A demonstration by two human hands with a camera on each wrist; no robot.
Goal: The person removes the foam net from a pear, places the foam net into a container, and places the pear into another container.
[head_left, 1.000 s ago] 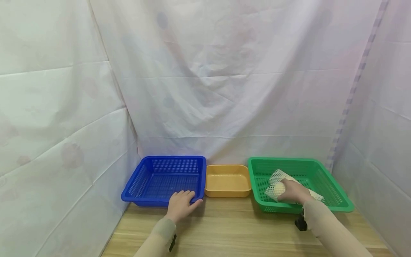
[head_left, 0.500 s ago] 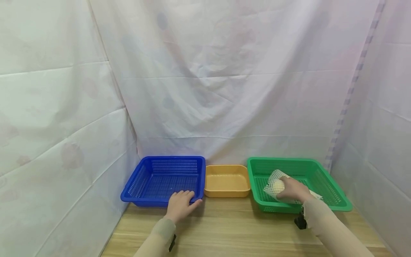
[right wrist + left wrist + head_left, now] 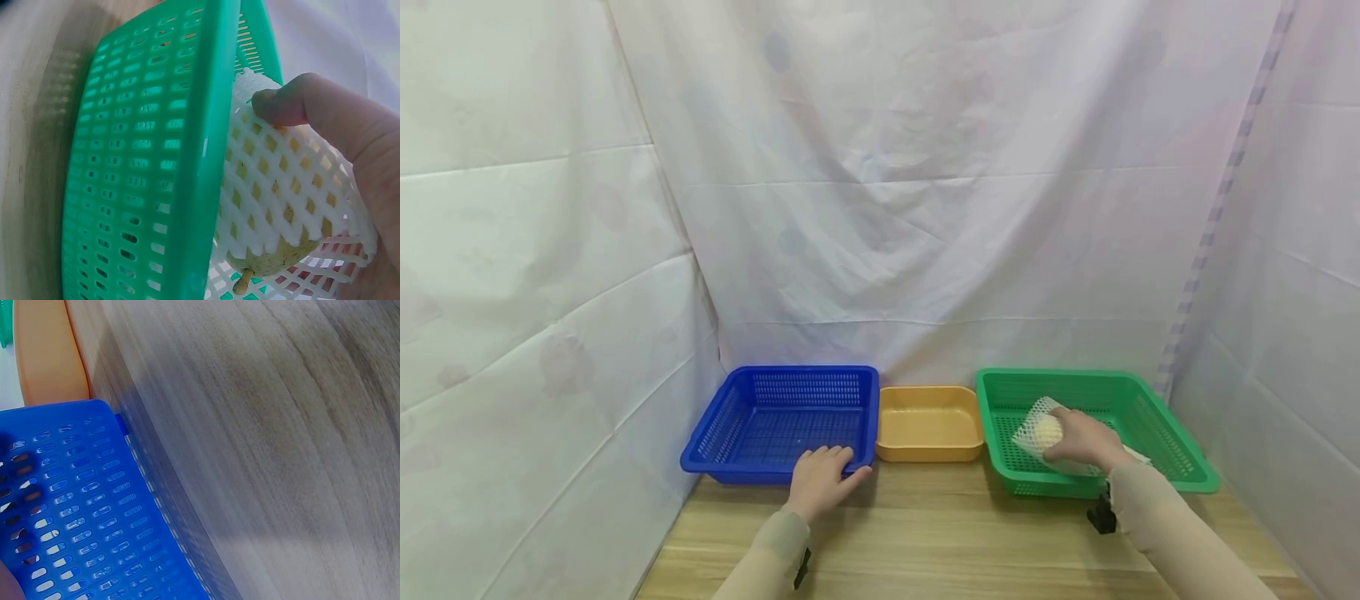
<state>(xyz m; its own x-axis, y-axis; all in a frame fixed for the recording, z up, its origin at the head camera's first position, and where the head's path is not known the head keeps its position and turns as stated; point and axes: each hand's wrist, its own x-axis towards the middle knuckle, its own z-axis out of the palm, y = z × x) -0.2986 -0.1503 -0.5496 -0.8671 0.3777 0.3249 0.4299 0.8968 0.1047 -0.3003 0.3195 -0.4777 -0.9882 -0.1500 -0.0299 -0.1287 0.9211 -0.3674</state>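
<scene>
One net-wrapped pear point(image 3: 1047, 431) sits gripped under the right hand point(image 3: 1081, 440) inside the green basket point(image 3: 1157, 433); the left hand point(image 3: 822, 478) rests open-fingered on the blue basket point(image 3: 730, 417).

Green basket point(image 3: 1157, 417), blue basket point(image 3: 775, 417): glossy moulded plastic, walls and floors perforated with slots. Orange tray point(image 3: 929, 423): smooth solid plastic with a soft sheen. Pear point(image 3: 275, 259): matt yellow-green skin, sheathed in a white foam net sleeve point(image 3: 281, 187) of open diamond mesh. Surface point(image 3: 940, 533): pale wood-grain, matt. Backdrop point(image 3: 880, 183): thin white cloth, creased.
</scene>
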